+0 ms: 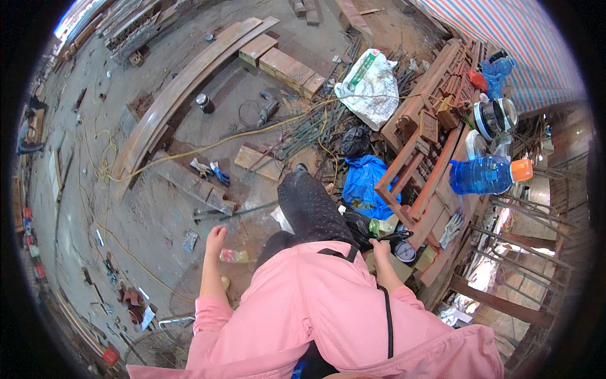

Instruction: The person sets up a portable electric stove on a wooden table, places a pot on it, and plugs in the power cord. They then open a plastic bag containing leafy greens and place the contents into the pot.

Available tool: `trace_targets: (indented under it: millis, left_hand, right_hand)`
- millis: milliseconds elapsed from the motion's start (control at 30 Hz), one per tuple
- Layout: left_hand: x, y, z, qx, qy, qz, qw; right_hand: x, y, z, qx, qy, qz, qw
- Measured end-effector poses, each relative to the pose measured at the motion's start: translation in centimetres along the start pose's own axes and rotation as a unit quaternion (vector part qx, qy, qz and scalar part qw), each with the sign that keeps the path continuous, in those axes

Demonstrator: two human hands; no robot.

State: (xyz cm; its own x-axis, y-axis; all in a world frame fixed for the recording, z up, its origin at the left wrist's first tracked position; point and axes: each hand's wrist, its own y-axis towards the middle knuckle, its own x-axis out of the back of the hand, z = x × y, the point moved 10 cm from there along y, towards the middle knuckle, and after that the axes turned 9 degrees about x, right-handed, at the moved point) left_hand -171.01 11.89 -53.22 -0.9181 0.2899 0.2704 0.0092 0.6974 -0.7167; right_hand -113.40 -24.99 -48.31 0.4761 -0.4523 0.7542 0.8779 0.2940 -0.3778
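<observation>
My left hand [216, 240] hangs out to the left above the concrete floor, its fingers curled in, with nothing visible in them. A clear plastic bottle [234, 256] lies on the ground beside it. At the right, my right hand [380, 247] is closed on the edge of a black plastic bag [358, 228]; its fingertips are partly hidden. Just beyond that bag lies a crumpled blue plastic bag [366, 188]. A round white-rimmed container [405, 252] sits right of my right hand. Next to it leans a reddish wooden railing frame [404, 183].
A large blue water bottle [481, 176] with an orange cap rests at the right. Ahead lie a white sack [369, 88], metal rods, an angle grinder [268, 107] and wooden beams [189, 76]. A yellow cable [208, 148] crosses the floor. Work gloves [211, 170] lie on a plank.
</observation>
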Motion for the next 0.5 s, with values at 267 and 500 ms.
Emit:
trace_targets:
  millis: [267,500]
  left_hand:
    - [4.2,5.6,1.1,0.227,0.075,-0.021,0.971]
    - [-6.8,16.1,-15.1,0.186,0.131,0.078,0.971]
  right_hand:
    - [-11.3,13.8,8.6,-0.017,-0.091,0.059,0.994]
    - [-10.2,23.3,20.1,-0.04,-0.099,0.074,0.991]
